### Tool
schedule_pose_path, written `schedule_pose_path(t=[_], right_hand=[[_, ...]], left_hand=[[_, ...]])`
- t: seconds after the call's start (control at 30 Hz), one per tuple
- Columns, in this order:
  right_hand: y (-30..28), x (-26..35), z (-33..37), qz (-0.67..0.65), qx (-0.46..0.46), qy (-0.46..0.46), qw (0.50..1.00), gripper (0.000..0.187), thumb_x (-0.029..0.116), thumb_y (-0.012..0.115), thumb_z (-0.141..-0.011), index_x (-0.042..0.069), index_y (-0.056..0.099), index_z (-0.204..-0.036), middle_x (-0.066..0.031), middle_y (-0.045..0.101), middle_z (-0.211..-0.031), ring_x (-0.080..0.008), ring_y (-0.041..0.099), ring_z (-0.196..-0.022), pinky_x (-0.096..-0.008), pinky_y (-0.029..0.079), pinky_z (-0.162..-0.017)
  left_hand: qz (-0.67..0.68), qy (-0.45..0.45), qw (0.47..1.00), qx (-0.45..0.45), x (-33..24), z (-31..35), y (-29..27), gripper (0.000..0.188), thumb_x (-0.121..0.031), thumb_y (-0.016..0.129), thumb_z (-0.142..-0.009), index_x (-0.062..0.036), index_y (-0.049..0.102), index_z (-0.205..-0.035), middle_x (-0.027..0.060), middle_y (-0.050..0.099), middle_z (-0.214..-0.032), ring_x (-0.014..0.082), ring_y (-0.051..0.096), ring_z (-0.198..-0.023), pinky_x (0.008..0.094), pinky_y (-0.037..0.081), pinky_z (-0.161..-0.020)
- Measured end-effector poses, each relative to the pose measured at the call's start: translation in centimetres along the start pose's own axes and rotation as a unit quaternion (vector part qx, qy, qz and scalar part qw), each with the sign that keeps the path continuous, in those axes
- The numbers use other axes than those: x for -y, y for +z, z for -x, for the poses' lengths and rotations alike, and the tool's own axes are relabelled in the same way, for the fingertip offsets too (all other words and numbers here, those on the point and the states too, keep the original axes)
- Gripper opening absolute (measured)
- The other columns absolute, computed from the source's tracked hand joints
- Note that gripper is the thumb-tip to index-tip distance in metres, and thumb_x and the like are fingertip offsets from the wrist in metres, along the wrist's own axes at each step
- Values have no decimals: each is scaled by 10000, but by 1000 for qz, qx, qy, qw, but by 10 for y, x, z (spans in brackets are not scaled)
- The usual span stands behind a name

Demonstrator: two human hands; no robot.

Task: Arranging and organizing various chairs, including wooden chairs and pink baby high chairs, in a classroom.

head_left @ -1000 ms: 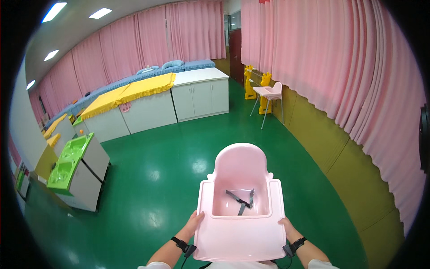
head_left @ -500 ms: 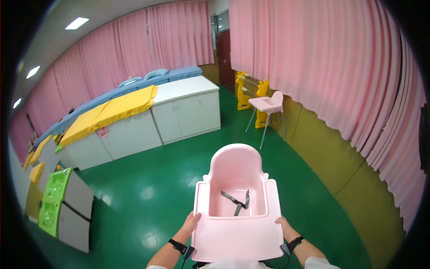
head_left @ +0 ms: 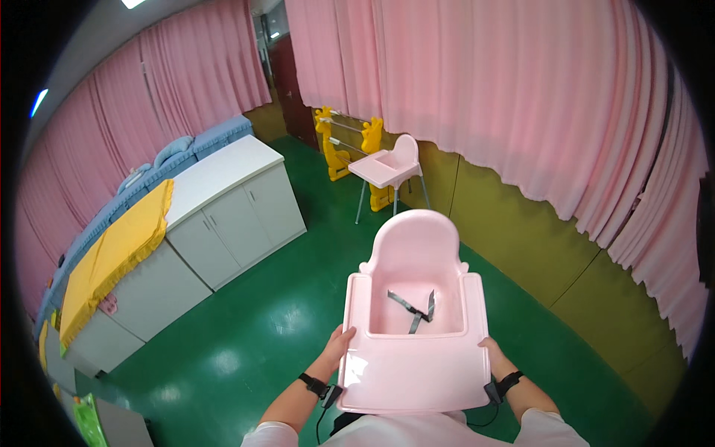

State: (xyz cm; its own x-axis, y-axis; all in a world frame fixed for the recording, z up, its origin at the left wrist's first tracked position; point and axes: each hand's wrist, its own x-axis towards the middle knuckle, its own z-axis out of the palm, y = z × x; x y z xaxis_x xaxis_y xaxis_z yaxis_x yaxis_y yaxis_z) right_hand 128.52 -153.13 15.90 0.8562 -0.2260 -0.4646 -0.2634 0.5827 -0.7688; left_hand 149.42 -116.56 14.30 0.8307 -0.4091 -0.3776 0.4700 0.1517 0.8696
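Close in front of my body is a pink plastic high chair (head_left: 415,372) with a wide tray and a rounded backrest. Grey harness straps (head_left: 417,313) lie loose in its seat. My left hand (head_left: 339,347) grips the tray's left edge, thumb on top. On the opposite edge my right hand (head_left: 497,357) is closed the same way. The undersides of both hands are hidden by the tray. Black bands with small devices circle both wrists. The chair's legs are out of sight beneath it.
A second pink high chair (head_left: 387,167) with grey legs stands ahead by the wall, beside a yellow giraffe-shaped rack (head_left: 333,149). White cabinets (head_left: 231,235), partly under a yellow cloth (head_left: 119,253), line the left. Pink curtains (head_left: 477,97) hang along the right wall above olive panels.
My view has turned right, so the cabinets, rack and second chair have shifted left in the picture. Both hands keep their grip on the held chair's tray.
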Motion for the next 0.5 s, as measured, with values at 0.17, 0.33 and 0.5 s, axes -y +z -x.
schedule_pose_path(t=[0.17, 0.33, 0.5], right_hand=[[8, 59, -87, 18, -82, 3, 996, 509, 241, 459, -682, -50, 504, -1097, -204, 595, -963, -327, 593, -870, -399, 481, -785], [18, 113, -183, -10, -133, -5, 991, 528, 272, 472, -666, -44, 514, -1087, -196, 595, -947, -329, 581, -869, -415, 464, -801], [10, 146, -259, -71, -215, 25, 974, 516, 278, 499, -643, -24, 512, -1061, -172, 587, -914, -316, 573, -818, -406, 469, -795]], left_hand=[[19, -32, 996, 77, -81, -111, 36, 405, -206, 515, -888, 22, 417, -1209, 112, 563, -1090, 189, 555, -976, 301, 449, -850], [-33, -61, 992, 105, -111, -269, 56, 426, -229, 532, -880, 5, 417, -1217, 111, 565, -1076, 183, 561, -946, 310, 464, -823], [-53, -110, 976, 181, -152, -412, 100, 462, -238, 525, -883, 13, 380, -1243, 127, 535, -1115, 183, 556, -978, 314, 479, -814]])
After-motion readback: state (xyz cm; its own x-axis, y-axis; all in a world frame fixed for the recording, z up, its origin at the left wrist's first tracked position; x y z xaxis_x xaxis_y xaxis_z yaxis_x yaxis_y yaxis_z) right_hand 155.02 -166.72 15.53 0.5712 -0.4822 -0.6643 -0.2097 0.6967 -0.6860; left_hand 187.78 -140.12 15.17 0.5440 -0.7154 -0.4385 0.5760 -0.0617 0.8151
